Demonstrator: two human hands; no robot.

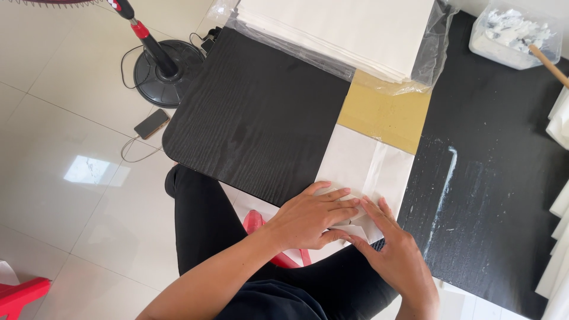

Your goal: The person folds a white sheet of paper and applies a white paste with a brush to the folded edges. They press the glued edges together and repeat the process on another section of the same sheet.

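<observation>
Both grips are flat and spread, nothing pinched. The left hand (313,214) is pressed palm-down on the folded near end of a white paper bag (366,169); the right hand (392,248) touches the same fold just beside it. The bag's long axis is seen running away from the person, across the black surface (255,118) toward a tan cardboard sheet (385,112).

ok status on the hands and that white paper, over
Left hand and right hand flat on white paper, pressing its near fold. Nothing in the way.
</observation>
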